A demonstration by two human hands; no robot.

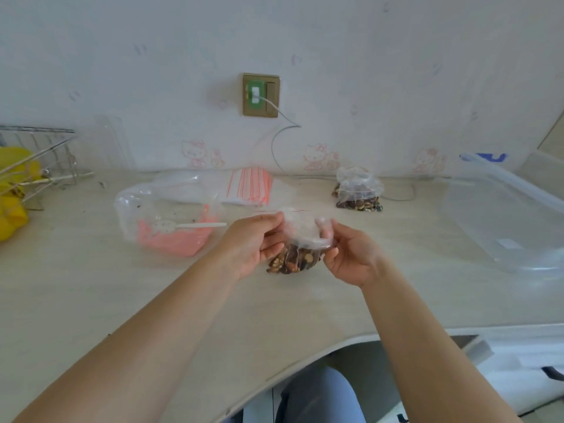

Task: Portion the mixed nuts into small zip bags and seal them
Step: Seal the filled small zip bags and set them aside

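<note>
Knees: my legs in blue trousers [317, 395] are showing under the curved edge of the desk [171, 303].
Left hand: my left hand [253, 245] is pinching the left side of the zip bag [302, 236], thumb and fingers [271, 221] closing on the plastic near its red-lined top.
Right hand: my right hand [348, 254] is gripping the bag's right side, fingers curling round the plastic.
Nuts: the mixed nuts [293, 262] are sitting in the bottom of this bag, which is hanging between my hands just above the desk.
Filled bags: two more nut bags [358, 193] are resting well behind, near the wall.
Empty bags: a stack of red-striped zip bags [251, 186] is lying behind my left hand.
Big bag: a large clear bag [164, 215] with a white scoop [189, 225] is lying to the left.
Lid: a clear plastic lid [506, 218] is lying to the right.
</note>
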